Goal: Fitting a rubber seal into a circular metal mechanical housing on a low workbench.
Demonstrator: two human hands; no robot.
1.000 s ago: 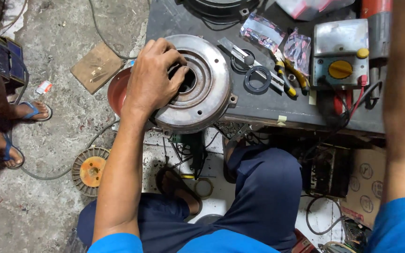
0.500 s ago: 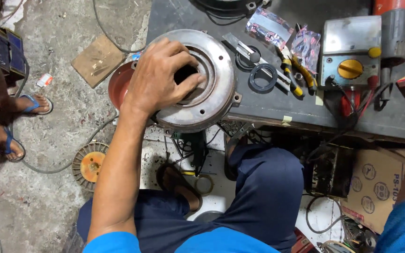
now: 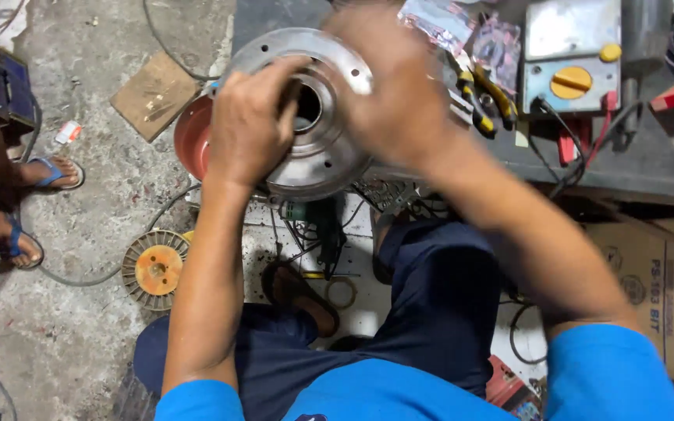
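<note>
Left hand [image 3: 247,125] grips metal housing [image 3: 329,156] — right hand [image 3: 395,86] blurred, covering rim.

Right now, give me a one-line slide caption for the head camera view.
Left hand and blurred right hand on a round grey metal housing at the edge of a dark workbench.

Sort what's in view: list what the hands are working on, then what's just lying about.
In hand:
- round metal housing, gripped by the left hand and the blurred right hand

Lying about:
- yellow-handled pliers
- grey switch box with yellow knob
- orange disc on the floor
- cardboard box
</note>
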